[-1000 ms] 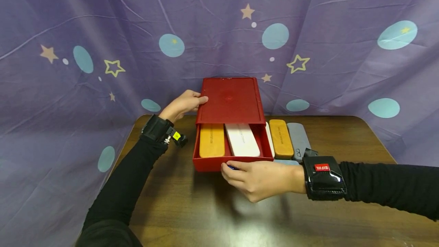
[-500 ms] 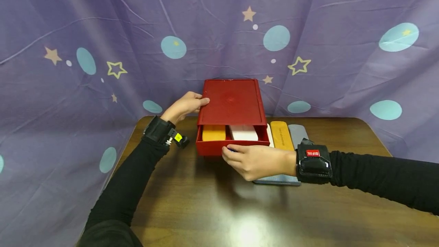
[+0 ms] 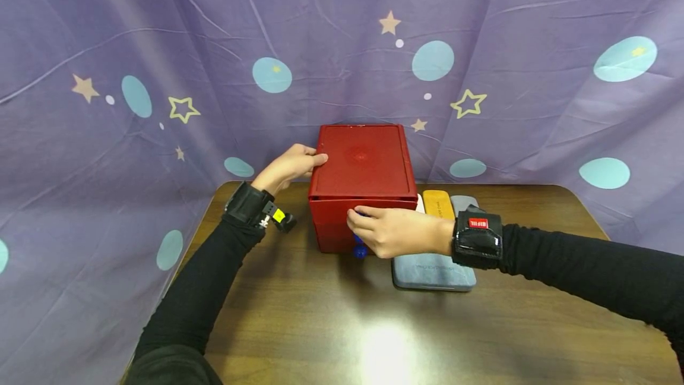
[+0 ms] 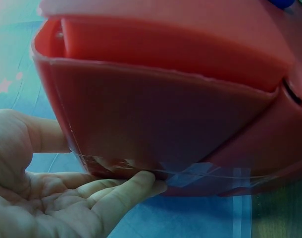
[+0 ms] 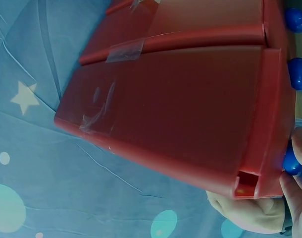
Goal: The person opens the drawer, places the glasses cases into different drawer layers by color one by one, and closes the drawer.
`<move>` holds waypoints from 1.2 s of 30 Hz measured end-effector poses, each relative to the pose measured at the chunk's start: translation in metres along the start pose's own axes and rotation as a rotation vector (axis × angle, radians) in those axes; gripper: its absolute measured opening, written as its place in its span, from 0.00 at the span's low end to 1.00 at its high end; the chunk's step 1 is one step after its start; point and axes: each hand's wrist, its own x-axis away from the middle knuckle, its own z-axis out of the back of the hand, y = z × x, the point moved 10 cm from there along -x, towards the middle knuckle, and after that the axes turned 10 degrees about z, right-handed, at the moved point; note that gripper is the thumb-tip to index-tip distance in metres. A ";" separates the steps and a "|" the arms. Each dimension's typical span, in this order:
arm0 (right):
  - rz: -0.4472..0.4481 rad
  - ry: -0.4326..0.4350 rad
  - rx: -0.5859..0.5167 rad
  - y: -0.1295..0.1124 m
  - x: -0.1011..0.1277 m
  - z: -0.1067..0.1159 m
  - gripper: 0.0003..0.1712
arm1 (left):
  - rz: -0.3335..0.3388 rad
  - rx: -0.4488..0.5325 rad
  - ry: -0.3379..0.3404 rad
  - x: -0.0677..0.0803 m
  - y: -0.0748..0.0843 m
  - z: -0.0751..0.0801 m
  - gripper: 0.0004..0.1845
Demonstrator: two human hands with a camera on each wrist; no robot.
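Observation:
A red drawer cabinet (image 3: pixel 363 159) stands at the back of the table, with blue ball knobs down its front. In the head view my left hand (image 3: pixel 291 166) grips the cabinet's left top edge, thumb on top. The left wrist view shows that hand's fingers (image 4: pixel 124 196) against the cabinet. My right hand (image 3: pixel 392 230) pinches the top drawer's blue knob (image 5: pixel 292 161). The top drawer's front (image 3: pixel 333 221) sits almost flush, with a narrow gap showing in both wrist views. The drawer's inside is hidden in the head view.
To the cabinet's right lie a yellow case (image 3: pixel 438 202), a grey case (image 3: pixel 464 202) and part of a white one (image 3: pixel 420 204). A blue-grey case (image 3: pixel 435 272) lies nearer on the wooden table (image 3: pixel 299 325). A purple patterned curtain (image 3: pixel 342 34) hangs behind.
The right hand has pushed the top drawer back into the cabinet, covering the yellow and white cases inside it. The left hand has kept its place on the cabinet.

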 end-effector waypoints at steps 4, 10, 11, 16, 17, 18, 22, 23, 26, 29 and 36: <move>-0.004 0.001 0.001 0.002 0.001 -0.002 0.10 | 0.001 0.003 0.003 0.001 0.001 0.000 0.27; -0.015 0.035 -0.021 0.004 0.002 -0.005 0.11 | 0.002 0.027 -0.006 0.003 0.002 -0.001 0.28; -0.017 0.039 -0.024 0.004 0.002 -0.006 0.11 | 0.004 0.028 -0.007 0.003 0.002 -0.001 0.28; -0.020 0.049 -0.025 0.004 0.003 -0.008 0.12 | 0.009 0.018 -0.011 0.004 0.002 -0.002 0.29; -0.019 0.051 -0.025 0.004 0.003 -0.008 0.12 | 0.009 0.016 -0.012 0.004 0.002 -0.002 0.29; -0.018 0.054 -0.023 0.004 0.003 -0.008 0.12 | 0.011 0.016 -0.011 0.004 0.001 -0.002 0.30; -0.020 0.061 -0.018 0.005 0.003 -0.008 0.12 | 0.018 0.017 -0.004 0.003 0.001 0.000 0.29; -0.021 0.061 -0.017 0.006 0.003 -0.008 0.12 | 0.020 0.018 -0.003 0.003 0.001 0.000 0.29; -0.025 0.049 -0.020 0.006 0.003 -0.008 0.11 | 0.022 0.014 0.000 0.003 0.000 0.000 0.28; -0.031 0.021 -0.022 0.005 0.003 -0.009 0.11 | 0.021 0.020 0.001 0.003 0.001 0.001 0.28; -0.068 -0.032 -0.008 0.001 -0.002 -0.007 0.17 | 0.019 0.016 -0.006 0.003 0.000 0.000 0.30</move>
